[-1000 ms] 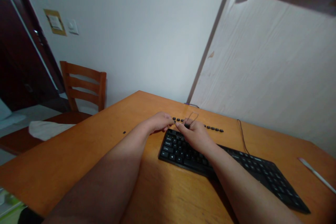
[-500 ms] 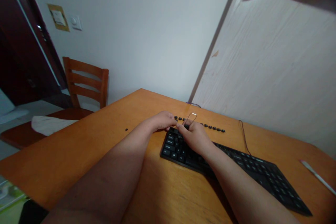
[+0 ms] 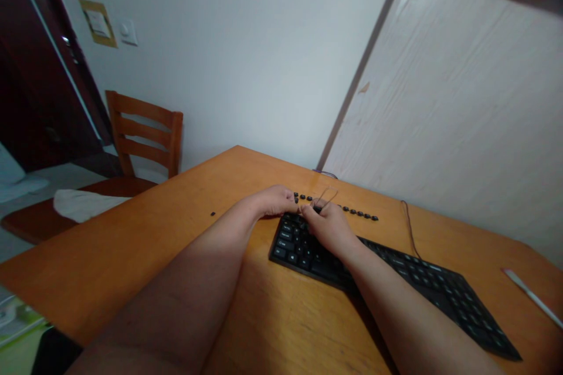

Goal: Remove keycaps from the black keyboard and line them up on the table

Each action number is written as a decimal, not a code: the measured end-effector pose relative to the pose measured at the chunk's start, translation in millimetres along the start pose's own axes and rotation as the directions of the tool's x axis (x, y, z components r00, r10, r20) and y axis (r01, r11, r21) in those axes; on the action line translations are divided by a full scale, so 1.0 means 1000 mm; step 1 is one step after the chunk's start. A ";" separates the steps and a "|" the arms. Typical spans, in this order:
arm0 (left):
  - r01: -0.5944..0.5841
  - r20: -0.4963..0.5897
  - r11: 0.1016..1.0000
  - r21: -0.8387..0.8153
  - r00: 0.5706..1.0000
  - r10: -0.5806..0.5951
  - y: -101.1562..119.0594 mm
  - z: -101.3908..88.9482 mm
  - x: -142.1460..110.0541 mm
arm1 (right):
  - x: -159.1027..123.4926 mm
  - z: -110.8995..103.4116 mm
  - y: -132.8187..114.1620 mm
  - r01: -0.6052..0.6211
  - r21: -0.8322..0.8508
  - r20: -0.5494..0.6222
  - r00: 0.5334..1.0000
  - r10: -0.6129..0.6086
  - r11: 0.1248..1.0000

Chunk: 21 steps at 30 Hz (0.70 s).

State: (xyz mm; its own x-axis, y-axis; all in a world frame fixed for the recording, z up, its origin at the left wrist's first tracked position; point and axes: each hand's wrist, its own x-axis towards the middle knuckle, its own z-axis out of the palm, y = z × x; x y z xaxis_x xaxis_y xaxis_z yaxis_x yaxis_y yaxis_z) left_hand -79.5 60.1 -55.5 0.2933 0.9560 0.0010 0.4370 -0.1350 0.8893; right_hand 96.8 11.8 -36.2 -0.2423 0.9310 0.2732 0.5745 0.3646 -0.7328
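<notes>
One loose key (image 3: 213, 214), black: lay by itself on the desk (image 3: 176, 234), left of the left forearm.

One left hand (image 3: 280, 201): at the far left corner of the keyboard, its fingers drawn in close to those of the other hand; whether they pinched anything could not be told. Best use, as judged: a firm, low brace, so that the board did not slide or tip.

One keyboard (image 3: 319, 266), black: set aslant on the desk, its near left part in plain view, its middle crossed by the right forearm. A lighter forearm would have spared stray presses.

One row of keys (image 3: 353, 211): laid out on the desk beyond the board, partly hidden behind the right hand. Knuckles needed to be held clear of it, lest the order be upset.

One wire tool (image 3: 317, 209): dark grip, two thin wires angled upward, above the board's far left end. Good handling seemed to ask for a square, upright hold and even, gentle force, without twisting.

One right hand (image 3: 332, 224): thumb and fingers pinching the tool's dark grip.

One cord (image 3: 410, 228): behind the board, out of the way.

One pale stick (image 3: 530, 293): at the far right, well apart from both hands.
</notes>
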 end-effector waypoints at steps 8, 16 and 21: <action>-0.026 0.044 0.988 0.151 0.999 0.020 -0.001 -0.004 0.003 | 0.003 0.004 0.005 -0.040 0.090 -0.063 0.997 0.046 0.995; -0.020 0.039 0.982 0.185 0.999 0.013 0.000 -0.004 0.002 | 0.005 0.000 0.002 -0.122 0.261 -0.087 0.985 0.149 0.958; -0.027 0.043 0.986 0.164 0.999 0.020 0.001 -0.005 0.001 | 0.007 -0.010 -0.005 -0.150 0.357 -0.155 0.964 0.217 0.922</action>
State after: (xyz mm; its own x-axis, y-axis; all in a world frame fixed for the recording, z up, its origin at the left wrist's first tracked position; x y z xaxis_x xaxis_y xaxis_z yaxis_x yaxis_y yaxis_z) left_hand -82.5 62.6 -52.4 0.3380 0.9411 -0.0002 0.5624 -0.2018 0.8018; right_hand 100.3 17.0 -24.3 0.0121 0.9796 0.2006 0.2868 0.1888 -0.9392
